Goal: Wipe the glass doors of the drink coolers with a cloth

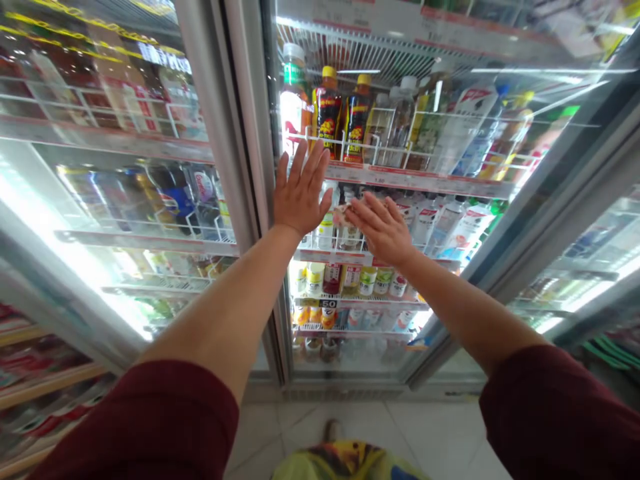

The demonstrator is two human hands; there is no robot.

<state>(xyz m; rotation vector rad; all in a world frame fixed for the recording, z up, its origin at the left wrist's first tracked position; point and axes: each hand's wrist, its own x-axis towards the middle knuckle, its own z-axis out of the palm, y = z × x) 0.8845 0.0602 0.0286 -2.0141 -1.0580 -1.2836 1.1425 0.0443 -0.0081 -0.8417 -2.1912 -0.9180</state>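
Note:
My left hand (303, 193) lies with spread fingers on or just before the glass door (345, 370) of a lit drinks fridge, close to the door's left frame. Right of it, slightly lower, my right hand (383, 228) is stretched toward the same glass, palm down, its fingers together but straight. By its fingertips shows a pale pinkish patch (343, 215); whether it is a cloth or a reflection I cannot tell. Behind the glass, above the hands, stand dark bottles with yellow caps (327, 107) and a bottle with a white cap (294, 87).
Lower shelves hold rows of small bottles and cans (367, 280). A metal door frame (245, 120) divides this door from another fridge door at left, with more bottles (173, 197). Wooden shelves (50, 383) with packets stand at lower left. Below is a tiled floor (260, 430).

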